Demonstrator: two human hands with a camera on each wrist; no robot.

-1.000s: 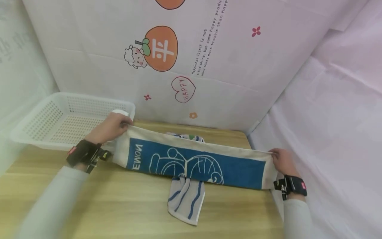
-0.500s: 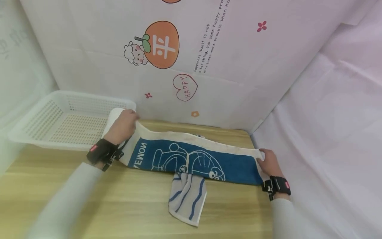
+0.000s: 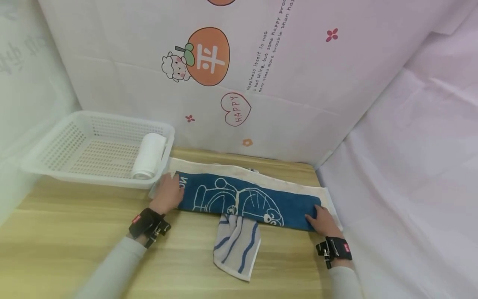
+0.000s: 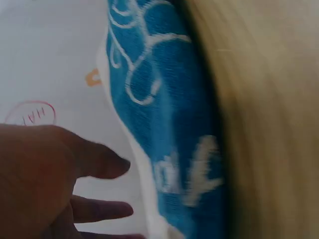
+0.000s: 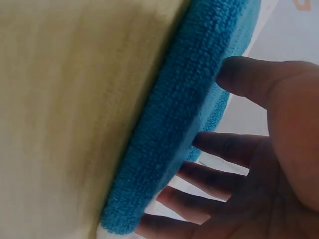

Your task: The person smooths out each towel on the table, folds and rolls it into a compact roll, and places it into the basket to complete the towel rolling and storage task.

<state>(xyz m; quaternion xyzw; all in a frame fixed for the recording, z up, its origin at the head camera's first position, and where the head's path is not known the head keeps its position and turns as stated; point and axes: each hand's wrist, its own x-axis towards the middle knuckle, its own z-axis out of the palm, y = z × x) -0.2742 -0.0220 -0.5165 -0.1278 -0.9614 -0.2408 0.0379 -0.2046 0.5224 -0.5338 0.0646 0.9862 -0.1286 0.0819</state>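
Left hand and right hand, fingers extended and gripping nothing, are at opposite ends of the blue towel, draped over a striped cloth on the wood-grain worktop. White fabric walls enclose it.

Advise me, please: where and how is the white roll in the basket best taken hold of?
Probably round the middle of the white roll, from above, with the nearer left hand: it lies lengthwise beside the right wall of the basket, top uncovered, and that wall hinders gripping from the right.

Patterned white backdrop; pale wooden table.
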